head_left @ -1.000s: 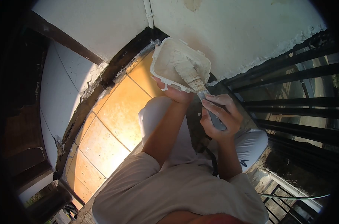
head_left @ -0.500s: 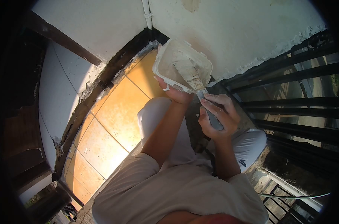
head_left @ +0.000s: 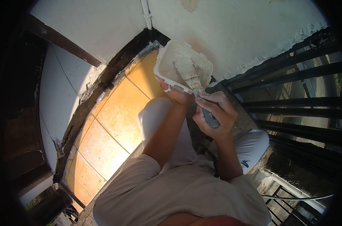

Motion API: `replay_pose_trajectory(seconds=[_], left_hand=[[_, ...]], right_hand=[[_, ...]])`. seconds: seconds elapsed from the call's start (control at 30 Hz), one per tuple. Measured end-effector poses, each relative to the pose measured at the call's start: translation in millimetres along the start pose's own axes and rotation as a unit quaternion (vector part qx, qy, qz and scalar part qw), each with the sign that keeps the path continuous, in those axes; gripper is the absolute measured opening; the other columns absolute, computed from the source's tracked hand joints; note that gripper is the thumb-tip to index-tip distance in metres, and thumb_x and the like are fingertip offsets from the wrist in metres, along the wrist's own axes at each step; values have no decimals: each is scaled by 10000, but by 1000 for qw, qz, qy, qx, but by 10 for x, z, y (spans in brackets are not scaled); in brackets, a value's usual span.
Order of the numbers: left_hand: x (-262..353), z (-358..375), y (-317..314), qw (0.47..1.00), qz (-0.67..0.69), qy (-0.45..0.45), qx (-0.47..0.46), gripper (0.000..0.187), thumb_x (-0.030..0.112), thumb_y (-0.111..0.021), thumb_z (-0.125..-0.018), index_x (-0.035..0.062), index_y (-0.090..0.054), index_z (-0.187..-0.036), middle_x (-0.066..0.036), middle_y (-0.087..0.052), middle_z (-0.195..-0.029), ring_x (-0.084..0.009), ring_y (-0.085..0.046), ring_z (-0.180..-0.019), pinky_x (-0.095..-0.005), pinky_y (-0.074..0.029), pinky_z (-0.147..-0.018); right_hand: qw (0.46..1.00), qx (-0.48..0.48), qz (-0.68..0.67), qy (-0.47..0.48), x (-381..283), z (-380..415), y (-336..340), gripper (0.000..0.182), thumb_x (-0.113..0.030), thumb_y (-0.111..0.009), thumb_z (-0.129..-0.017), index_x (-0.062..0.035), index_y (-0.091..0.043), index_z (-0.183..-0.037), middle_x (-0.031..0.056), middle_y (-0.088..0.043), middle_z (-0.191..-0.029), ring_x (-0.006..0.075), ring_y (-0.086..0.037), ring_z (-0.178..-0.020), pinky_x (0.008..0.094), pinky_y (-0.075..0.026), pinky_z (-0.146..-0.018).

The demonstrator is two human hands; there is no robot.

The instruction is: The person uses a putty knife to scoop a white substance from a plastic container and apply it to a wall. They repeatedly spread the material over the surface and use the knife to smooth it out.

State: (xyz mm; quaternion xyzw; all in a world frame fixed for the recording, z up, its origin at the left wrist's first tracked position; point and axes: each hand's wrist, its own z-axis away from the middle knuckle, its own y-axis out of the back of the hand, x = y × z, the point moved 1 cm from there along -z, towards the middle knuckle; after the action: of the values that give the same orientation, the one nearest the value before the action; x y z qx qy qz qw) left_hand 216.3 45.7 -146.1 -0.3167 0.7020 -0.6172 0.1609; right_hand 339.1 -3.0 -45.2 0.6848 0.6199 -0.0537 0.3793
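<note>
My left hand [head_left: 177, 95] grips a white plastic tub [head_left: 164, 67] from beneath and along its near side, with most of the fingers hidden behind it. White paste smears the tub's rim and inner walls. In my right hand [head_left: 220, 113] is a putty knife [head_left: 193, 77], its grey handle wrapped by the fingers. The knife's paste-coated blade reaches over the near rim into the tub. White residue marks the fingers of my right hand.
Ahead is a white wall [head_left: 231, 34] with a thin pipe [head_left: 146, 15] near the corner. Black metal railings [head_left: 291, 103] run along the right. Orange floor tiles [head_left: 118, 101] lie to the left, beside a rough, broken wall edge [head_left: 74, 113].
My right hand and the putty knife have shifted slightly left, and the blade sits at a different angle inside the tub. The tub has barely moved.
</note>
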Motion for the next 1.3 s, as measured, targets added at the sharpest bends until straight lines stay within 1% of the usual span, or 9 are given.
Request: replay_pose_trajectory(seconds=[0.13,0.23,0.43,0.53,0.7,0.8,0.93,1.13,1.3], left_hand=[[66,-3,-29,994,89,63,-19,891,626,-601,-905,256,-231,-1626,-79,-338,-1614,-341,-386,-1452,-566,-381,-1167],[68,-38,-154,998,43,24,-43,896,605,-628,-900,280,-222,-1630,-72,-324,-1623,-344,-375,-1458,-574,-375,-1170],[39,-13,-69,997,52,48,-11,896,672,-527,-923,228,-210,-1634,-88,-324,-1620,-349,-383,-1453,-570,-378,-1166],[0,-38,-147,996,-80,-33,-21,894,706,-460,-934,171,-246,-1619,-115,-346,-1605,-358,-403,-1438,-566,-390,-1155],[67,-62,-59,998,-48,12,32,894,721,-441,-934,144,-284,-1599,-131,-368,-1589,-363,-418,-1427,-560,-399,-1148],[47,-82,-42,999,-9,27,38,870,723,-483,-914,170,-346,-1573,-128,-403,-1573,-376,-427,-1421,-581,-389,-1150],[13,-91,-126,1000,-8,19,17,845,723,-498,-910,185,-389,-1552,-126,-423,-1561,-371,-434,-1416,-581,-388,-1150],[12,-49,-154,993,-110,-13,30,899,724,-451,-939,161,-254,-1612,-127,-371,-1584,-345,-423,-1420,-541,-407,-1142],[23,-77,-35,998,-44,11,32,903,718,-458,-936,189,-212,-1626,-113,-367,-1578,-339,-433,-1408,-535,-430,-1124]], right_hand=[[999,14,-11,-42,-18,-86,120,389,94,-721,-643,-17,-774,-1012,138,-717,-996,263,-718,-843,329,-573,-738],[996,68,-14,-48,66,-65,207,376,92,-696,-702,-4,-776,-1057,157,-717,-1019,227,-722,-855,293,-573,-730],[997,68,-9,-45,32,-26,117,383,87,-721,-674,-6,-776,-1042,147,-713,-1036,243,-727,-858,314,-578,-725],[1000,24,16,-12,-15,-35,60,407,82,-742,-641,-15,-774,-1035,137,-709,-1038,262,-725,-865,335,-579,-739],[999,-41,10,10,28,-75,61,425,118,-706,-627,-8,-769,-1028,150,-711,-981,268,-728,-881,342,-582,-756],[1000,5,-1,-27,66,-66,143,411,75,-743,-655,-28,-768,-1052,110,-716,-1041,263,-726,-879,346,-585,-755],[999,40,20,0,72,-46,149,416,83,-735,-661,-19,-767,-1062,135,-717,-1037,266,-729,-876,344,-591,-762],[999,23,18,17,75,-43,-39,435,84,-748,-636,-8,-755,-1061,138,-702,-1032,267,-720,-881,348,-583,-757],[1000,20,13,-2,7,-83,-13,414,108,-721,-663,5,-758,-1062,155,-700,-1025,269,-727,-881,329,-590,-750]])
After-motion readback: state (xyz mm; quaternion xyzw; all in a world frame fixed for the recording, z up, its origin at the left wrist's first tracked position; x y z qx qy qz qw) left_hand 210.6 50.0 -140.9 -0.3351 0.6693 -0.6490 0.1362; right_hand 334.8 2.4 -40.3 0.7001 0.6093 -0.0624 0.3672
